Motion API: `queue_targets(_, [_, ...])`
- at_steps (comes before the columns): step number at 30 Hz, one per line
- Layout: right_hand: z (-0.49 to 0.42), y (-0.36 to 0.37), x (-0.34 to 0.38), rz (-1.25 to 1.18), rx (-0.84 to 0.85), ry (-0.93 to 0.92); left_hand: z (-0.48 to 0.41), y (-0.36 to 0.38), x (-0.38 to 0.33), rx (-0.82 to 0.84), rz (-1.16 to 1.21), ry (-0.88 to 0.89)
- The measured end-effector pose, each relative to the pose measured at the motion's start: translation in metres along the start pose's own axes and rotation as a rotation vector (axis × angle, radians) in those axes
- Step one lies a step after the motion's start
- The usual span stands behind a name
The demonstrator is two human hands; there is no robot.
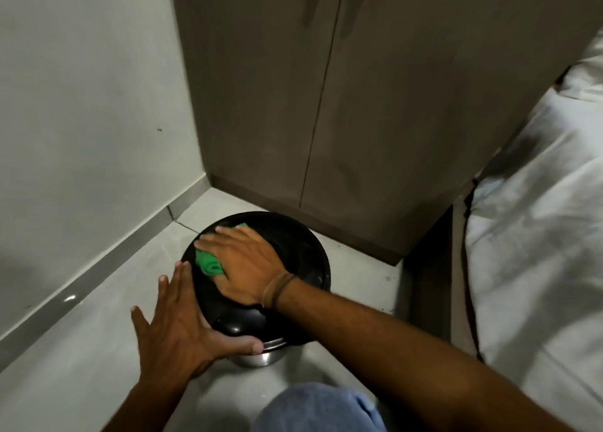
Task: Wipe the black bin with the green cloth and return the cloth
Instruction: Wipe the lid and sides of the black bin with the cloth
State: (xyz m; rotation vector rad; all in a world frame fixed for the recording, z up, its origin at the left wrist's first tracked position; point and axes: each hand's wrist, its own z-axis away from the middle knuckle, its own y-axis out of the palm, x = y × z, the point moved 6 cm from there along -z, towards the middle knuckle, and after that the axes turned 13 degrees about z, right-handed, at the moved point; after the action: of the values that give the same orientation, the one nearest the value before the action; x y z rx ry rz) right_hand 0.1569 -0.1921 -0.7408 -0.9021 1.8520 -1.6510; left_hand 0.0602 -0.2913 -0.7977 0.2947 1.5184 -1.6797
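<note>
Head view
Bin: a round black bin with a glossy domed lid (287,252) stands on the pale tiled floor (81,350), near the corner where the grey wall (81,105) meets the brown two-door wooden cupboard (342,105); a shiny metal band shows under the lid at the near side.
Cloth: the crumpled green cloth (208,263) lies on the lid's left part, pinned beneath the right hand; a second green edge peeks out past the fingers at the far side.
Right hand (241,265): palm down, fingers stretched flat and a little apart, pressing the cloth onto the lid; a brown band circles the wrist.
Left hand (176,327): fingers spread wide, resting against the lid's left rim, thumb hooked along the near edge.
Bed: white rumpled bedding (538,219) fills the right side.
Knee: blue fabric (319,408) shows at the bottom edge.
</note>
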Motion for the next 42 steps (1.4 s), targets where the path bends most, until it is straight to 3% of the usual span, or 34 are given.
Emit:
queue_targets(9, [-0.003, -0.004, -0.062, -0.066, -0.149, 0.462, 0.008, 0.002, -0.005, 0.013, -0.024, -0.006])
queue_targets(20, [0.083, -0.007, -0.106, -0.319, -0.101, 1.081, 0.023, 0.003, -0.013, -0.011, 0.024, -0.005])
queue_targets(24, [0.126, -0.007, -0.074, -0.328, -0.142, 1.150, 0.025, 0.001, -0.015, -0.014, 0.035, 0.007])
queue_targets(32, [0.162, -0.014, 0.037, -0.325, 0.041, 0.966, 0.026, 0.003, -0.012, -0.055, 0.003, 0.019])
queue_targets(34, [0.159, -0.021, 0.043, -0.608, 0.067, 0.982, 0.025, 0.002, -0.011, -0.069, -0.022, 0.005])
queue_targets(37, [0.163, -0.027, 0.039, -1.441, 0.006, 1.105, 0.028, -0.003, -0.011, -0.127, -0.003, 0.028])
queue_targets(38, [0.168, -0.030, 0.030, -1.554, -0.038, 1.138, 0.029, -0.003, -0.012, -0.129, 0.012, 0.031])
queue_targets(40, [0.174, -0.046, -0.004, -1.463, -0.171, 1.189, 0.032, -0.004, -0.012, -0.085, 0.038, -0.008])
queue_targets(42, [0.173, -0.066, -0.049, -1.094, -0.289, 1.203, 0.035, -0.003, -0.013, -0.046, 0.060, -0.030])
